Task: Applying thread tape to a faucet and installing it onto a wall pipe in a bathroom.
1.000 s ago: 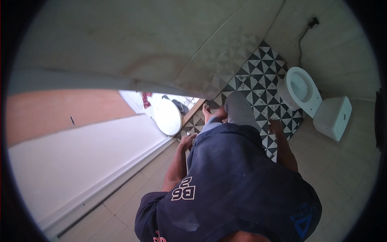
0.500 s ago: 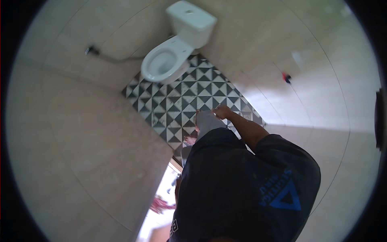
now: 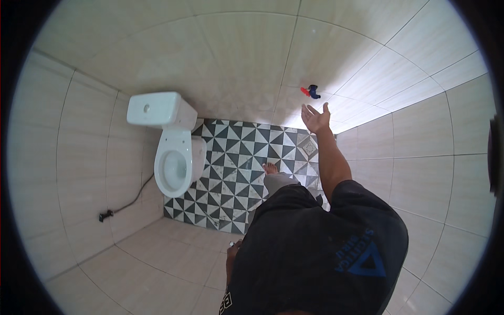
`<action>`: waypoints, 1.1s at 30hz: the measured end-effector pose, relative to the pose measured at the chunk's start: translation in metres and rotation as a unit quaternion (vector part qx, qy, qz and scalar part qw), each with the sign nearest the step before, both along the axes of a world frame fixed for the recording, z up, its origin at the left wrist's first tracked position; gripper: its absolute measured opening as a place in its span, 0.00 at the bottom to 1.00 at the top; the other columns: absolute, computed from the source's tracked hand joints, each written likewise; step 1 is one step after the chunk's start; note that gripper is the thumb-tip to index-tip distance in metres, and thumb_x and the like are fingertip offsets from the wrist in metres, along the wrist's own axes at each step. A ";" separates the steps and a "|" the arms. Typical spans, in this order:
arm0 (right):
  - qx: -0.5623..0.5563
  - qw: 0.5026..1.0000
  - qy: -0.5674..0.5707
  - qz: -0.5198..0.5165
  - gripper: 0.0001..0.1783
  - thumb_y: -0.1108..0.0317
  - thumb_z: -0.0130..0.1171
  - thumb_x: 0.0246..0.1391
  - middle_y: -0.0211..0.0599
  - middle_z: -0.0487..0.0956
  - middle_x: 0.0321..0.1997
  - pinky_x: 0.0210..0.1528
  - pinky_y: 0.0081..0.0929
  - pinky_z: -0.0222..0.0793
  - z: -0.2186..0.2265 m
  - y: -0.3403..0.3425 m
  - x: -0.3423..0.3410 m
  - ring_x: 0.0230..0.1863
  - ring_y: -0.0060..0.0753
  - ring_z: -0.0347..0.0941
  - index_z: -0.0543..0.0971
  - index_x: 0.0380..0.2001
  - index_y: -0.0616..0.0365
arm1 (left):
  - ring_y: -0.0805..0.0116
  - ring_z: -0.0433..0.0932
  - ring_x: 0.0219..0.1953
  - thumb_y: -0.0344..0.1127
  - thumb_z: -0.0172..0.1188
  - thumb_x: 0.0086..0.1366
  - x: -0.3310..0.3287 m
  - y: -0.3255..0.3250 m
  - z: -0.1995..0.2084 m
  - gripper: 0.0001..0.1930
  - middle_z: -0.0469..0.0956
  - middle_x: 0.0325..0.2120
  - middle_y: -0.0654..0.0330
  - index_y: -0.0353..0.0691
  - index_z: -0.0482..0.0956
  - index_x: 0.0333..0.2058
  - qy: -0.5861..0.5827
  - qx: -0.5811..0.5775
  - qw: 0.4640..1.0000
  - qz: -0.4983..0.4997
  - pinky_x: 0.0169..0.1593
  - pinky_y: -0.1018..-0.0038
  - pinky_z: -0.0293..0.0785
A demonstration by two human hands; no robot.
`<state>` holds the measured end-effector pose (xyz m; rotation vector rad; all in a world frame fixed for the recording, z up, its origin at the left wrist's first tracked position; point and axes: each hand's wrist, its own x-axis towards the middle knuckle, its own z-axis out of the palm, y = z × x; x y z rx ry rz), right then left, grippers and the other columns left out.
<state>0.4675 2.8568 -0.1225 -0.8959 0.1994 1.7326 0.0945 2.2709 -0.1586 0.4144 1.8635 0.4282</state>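
My right hand (image 3: 317, 119) is stretched out, palm up with fingers spread, and holds nothing. Just beyond its fingertips, on the far wall, is a small tap (image 3: 314, 92) with a dark blue body and a red handle; hand and tap are apart. My left hand (image 3: 234, 249) is low at my left side, partly hidden by my dark shirt. Its fingers are curled around something small and whitish, too small to name.
A white toilet (image 3: 174, 167) with its bowl uncovered stands at the left. A hose with a black sprayer (image 3: 106, 215) is on the left wall. The black-and-white patterned floor (image 3: 236, 157) has a square drain (image 3: 309, 148) below the tap. Beige tiled walls surround me closely.
My view has turned right, bringing the tap nearer the middle. My right hand has gone from beside my leg out toward the tap and opened. My left hand has come into sight.
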 end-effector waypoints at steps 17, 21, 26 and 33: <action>0.073 0.504 -0.860 -0.008 0.44 0.57 0.72 0.52 0.52 0.64 0.59 0.51 0.42 0.71 -0.002 0.053 -0.028 0.48 0.44 0.73 0.61 0.66 0.57 | 0.69 0.77 0.19 0.53 0.66 0.62 -0.066 0.283 0.036 0.19 0.79 0.21 0.63 0.40 0.82 0.30 -0.066 -0.081 0.994 0.041 0.17 0.73 0.66; 0.012 0.784 -0.615 -0.088 0.54 0.47 0.69 0.55 0.54 0.67 0.60 0.50 0.40 0.72 -0.002 0.036 -0.024 0.51 0.44 0.74 0.52 0.71 0.64 | 0.67 0.79 0.24 0.45 0.64 0.67 -0.102 0.313 0.022 0.13 0.81 0.26 0.59 0.39 0.81 0.35 -0.146 -0.088 0.981 0.094 0.25 0.72 0.74; 0.004 0.999 0.033 -0.021 0.53 0.19 0.46 0.51 0.55 0.77 0.53 0.49 0.42 0.76 -0.018 0.051 -0.002 0.51 0.50 0.77 0.69 0.53 0.65 | 0.71 0.79 0.24 0.51 0.61 0.68 -0.135 0.379 0.024 0.18 0.82 0.25 0.61 0.39 0.82 0.34 -0.104 -0.094 0.989 -0.046 0.24 0.72 0.71; -0.019 0.808 -0.587 -0.050 0.34 0.49 0.66 0.53 0.43 0.79 0.42 0.44 0.41 0.76 0.004 0.060 -0.029 0.39 0.45 0.77 0.68 0.56 0.57 | 0.72 0.77 0.23 0.53 0.64 0.65 -0.172 0.479 0.065 0.20 0.84 0.29 0.60 0.39 0.84 0.35 -0.066 -0.049 0.981 -0.179 0.24 0.74 0.68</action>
